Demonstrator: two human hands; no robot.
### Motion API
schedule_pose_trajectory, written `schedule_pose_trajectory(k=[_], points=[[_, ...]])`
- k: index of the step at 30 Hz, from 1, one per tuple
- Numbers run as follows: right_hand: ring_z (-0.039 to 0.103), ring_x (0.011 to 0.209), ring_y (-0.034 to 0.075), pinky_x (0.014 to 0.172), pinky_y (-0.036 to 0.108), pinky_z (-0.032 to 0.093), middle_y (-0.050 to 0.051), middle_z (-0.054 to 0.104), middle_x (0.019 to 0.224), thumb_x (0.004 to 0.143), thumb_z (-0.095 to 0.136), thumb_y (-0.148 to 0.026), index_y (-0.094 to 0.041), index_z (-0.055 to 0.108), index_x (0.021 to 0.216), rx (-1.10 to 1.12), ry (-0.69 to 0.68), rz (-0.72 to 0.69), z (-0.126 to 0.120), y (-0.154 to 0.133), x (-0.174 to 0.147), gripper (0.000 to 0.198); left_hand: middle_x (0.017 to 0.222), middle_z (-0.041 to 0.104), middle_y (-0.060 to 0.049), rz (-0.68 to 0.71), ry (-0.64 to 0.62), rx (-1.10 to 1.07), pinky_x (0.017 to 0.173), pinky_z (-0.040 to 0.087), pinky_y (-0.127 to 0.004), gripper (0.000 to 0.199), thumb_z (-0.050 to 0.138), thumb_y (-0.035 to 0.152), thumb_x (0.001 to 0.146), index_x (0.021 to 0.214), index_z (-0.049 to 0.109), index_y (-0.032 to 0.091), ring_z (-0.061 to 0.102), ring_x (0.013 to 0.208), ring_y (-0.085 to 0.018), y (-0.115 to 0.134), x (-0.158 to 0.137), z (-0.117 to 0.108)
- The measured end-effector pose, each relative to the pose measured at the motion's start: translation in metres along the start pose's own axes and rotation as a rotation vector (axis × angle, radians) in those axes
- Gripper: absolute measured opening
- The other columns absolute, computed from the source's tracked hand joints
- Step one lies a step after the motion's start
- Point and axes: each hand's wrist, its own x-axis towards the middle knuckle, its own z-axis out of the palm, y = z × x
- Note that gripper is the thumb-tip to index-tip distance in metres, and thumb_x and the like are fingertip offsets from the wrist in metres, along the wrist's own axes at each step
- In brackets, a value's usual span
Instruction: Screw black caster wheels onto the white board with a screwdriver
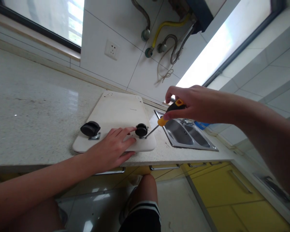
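A white board (118,111) with rounded corners lies flat on the counter, small dark holes at its far corners. Two black caster wheels sit near its front edge: the left caster (90,129) on a metal plate, and the right caster (141,130). My left hand (117,143) rests on the board with fingers spread, its index fingertip touching the right caster. In my right hand (187,103) is a yellow and black screwdriver (163,120), slanting down to the left. Its tip meets the right caster's metal plate; any screw there is too small to make out.
A steel double sink (181,133) is set into the speckled counter (38,112) to the right. Behind are a wall socket (111,50) and a yellow hose (168,24). Yellow cabinets (222,183) with bar handles stand below the counter edge, near my knees.
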Motion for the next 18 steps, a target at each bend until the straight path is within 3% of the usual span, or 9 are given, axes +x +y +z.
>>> schedule_pose_trajectory(k=[1, 3, 6, 8, 11, 13, 16, 18], points=[[0.060, 0.071, 0.020, 0.065, 0.036, 0.036, 0.005, 0.076, 0.090, 0.088, 0.064, -0.089, -0.030, 0.071, 0.121, 0.063, -0.037, -0.056, -0.001, 0.000, -0.002, 0.069, 0.163, 0.055, -0.020, 0.003, 0.002, 0.000, 0.108, 0.054, -0.056, 0.028, 0.066, 0.032, 0.108, 0.132, 0.071, 0.018, 0.063, 0.132, -0.040, 0.000, 0.000, 0.000], [0.060, 0.069, 0.019, 0.065, 0.036, 0.036, 0.004, 0.075, 0.087, 0.091, 0.062, -0.087, -0.029, 0.073, 0.110, 0.063, -0.054, -0.104, -0.002, -0.004, -0.004, 0.062, 0.164, 0.054, -0.020, 0.002, 0.004, 0.002, 0.108, 0.054, -0.056, 0.028, 0.066, 0.031, 0.107, 0.132, 0.071, 0.018, 0.063, 0.131, -0.039, 0.000, 0.000, 0.001], [0.051, 0.062, 0.018, 0.065, 0.039, 0.032, 0.007, 0.066, 0.072, 0.103, 0.035, -0.085, -0.023, 0.071, 0.085, -0.126, 0.062, 0.039, 0.003, -0.016, -0.003, 0.074, 0.163, 0.054, -0.021, 0.005, -0.002, 0.005, 0.108, 0.054, -0.057, 0.028, 0.066, 0.030, 0.107, 0.132, 0.070, 0.017, 0.062, 0.132, -0.040, -0.001, 0.000, 0.001], [0.051, 0.063, 0.019, 0.065, 0.039, 0.031, 0.007, 0.066, 0.074, 0.102, 0.034, -0.087, -0.023, 0.071, 0.092, -0.151, 0.114, 0.090, 0.006, -0.017, -0.001, 0.075, 0.163, 0.053, -0.021, 0.011, -0.004, 0.007, 0.108, 0.054, -0.059, 0.028, 0.065, 0.030, 0.108, 0.132, 0.070, 0.017, 0.062, 0.133, -0.040, -0.001, 0.000, 0.001], [0.058, 0.072, 0.021, 0.065, 0.037, 0.036, 0.005, 0.073, 0.091, 0.088, 0.070, -0.085, -0.027, 0.064, 0.123, 0.008, 0.115, -0.066, 0.004, -0.009, -0.003, 0.068, 0.164, 0.053, -0.021, 0.006, -0.007, 0.010, 0.108, 0.054, -0.059, 0.029, 0.066, 0.030, 0.108, 0.133, 0.071, 0.017, 0.063, 0.131, -0.040, -0.001, -0.001, 0.000], [0.060, 0.076, 0.020, 0.068, 0.036, 0.039, 0.004, 0.075, 0.096, 0.084, 0.084, -0.072, -0.028, 0.063, 0.126, 0.092, 0.160, -0.164, 0.002, -0.006, -0.005, 0.065, 0.164, 0.053, -0.020, 0.001, -0.010, 0.007, 0.108, 0.054, -0.058, 0.028, 0.066, 0.031, 0.108, 0.132, 0.071, 0.018, 0.063, 0.130, -0.039, -0.001, -0.001, 0.000], [0.055, 0.070, 0.019, 0.069, 0.037, 0.034, 0.003, 0.069, 0.079, 0.096, 0.070, -0.072, -0.025, 0.069, 0.101, 0.034, 0.287, -0.100, 0.008, -0.014, -0.003, 0.047, 0.164, 0.053, -0.019, 0.001, -0.012, -0.003, 0.110, 0.053, -0.058, 0.027, 0.066, 0.031, 0.108, 0.132, 0.071, 0.018, 0.063, 0.131, -0.038, 0.000, -0.002, 0.000], [0.049, 0.066, 0.018, 0.068, 0.037, 0.029, 0.004, 0.061, 0.068, 0.102, 0.054, -0.078, -0.024, 0.068, 0.090, -0.067, 0.332, 0.012, 0.017, -0.023, 0.000, 0.057, 0.163, 0.053, -0.019, 0.001, -0.008, -0.008, 0.110, 0.053, -0.058, 0.027, 0.066, 0.030, 0.108, 0.131, 0.071, 0.018, 0.063, 0.132, -0.039, 0.000, -0.002, 0.000]])
